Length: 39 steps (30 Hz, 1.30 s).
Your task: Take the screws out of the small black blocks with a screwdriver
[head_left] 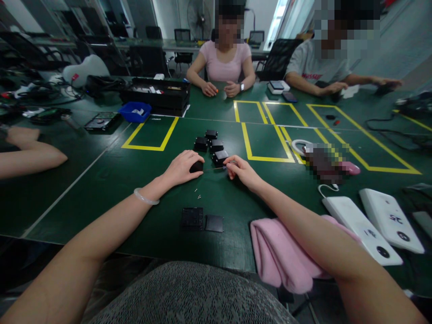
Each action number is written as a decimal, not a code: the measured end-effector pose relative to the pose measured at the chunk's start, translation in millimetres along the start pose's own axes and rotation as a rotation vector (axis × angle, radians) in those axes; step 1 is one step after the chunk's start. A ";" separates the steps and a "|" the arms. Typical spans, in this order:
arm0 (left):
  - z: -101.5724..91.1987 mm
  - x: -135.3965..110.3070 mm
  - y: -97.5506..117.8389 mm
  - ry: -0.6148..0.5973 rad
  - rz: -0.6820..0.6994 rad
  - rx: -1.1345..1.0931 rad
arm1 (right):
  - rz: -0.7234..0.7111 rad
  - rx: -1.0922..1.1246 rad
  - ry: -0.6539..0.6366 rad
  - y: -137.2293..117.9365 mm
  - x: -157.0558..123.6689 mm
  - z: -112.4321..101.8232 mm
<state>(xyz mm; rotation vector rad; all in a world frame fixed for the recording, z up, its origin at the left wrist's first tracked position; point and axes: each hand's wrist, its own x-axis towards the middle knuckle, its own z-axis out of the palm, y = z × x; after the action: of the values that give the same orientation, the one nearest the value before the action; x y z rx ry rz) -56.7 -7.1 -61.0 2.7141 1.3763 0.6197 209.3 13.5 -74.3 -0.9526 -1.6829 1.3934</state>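
My left hand (184, 167) is closed round a small black box (196, 167) on the green table. My right hand (240, 170) pinches a thin rod-like tool (219, 168), perhaps a screwdriver; its tip points left towards that box, apart from it. Just beyond my hands sit several similar black boxes (216, 145) in a loose cluster. A few tiny screws (199, 196) lie on the table nearer to me. Closer still are a black open casing (192, 218) and, to its right, a flat black cover (214, 223).
A pink towel (280, 252) and white power banks (362, 229) lie to the right, near my forearm. Yellow tape outlines (270, 159) mark the table (135, 229). Further off stand a blue tray (135, 112) and a black crate (168, 108). People sit opposite; another person's arm (33, 155) rests at left.
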 end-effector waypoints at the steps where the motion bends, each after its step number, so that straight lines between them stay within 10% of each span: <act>1: 0.0 0.0 0.2 -0.003 -0.004 0.000 | -0.002 0.007 0.003 0.3 0.1 0.3; 39: 1.8 -1.9 5.0 -0.014 -0.055 -0.074 | -0.013 0.025 0.021 3.4 -0.6 -0.2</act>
<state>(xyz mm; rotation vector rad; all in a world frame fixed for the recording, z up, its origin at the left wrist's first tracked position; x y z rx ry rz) -53.2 -11.3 -62.2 2.6097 1.3902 0.6331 210.0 13.5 -77.7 -0.9373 -1.6495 1.3877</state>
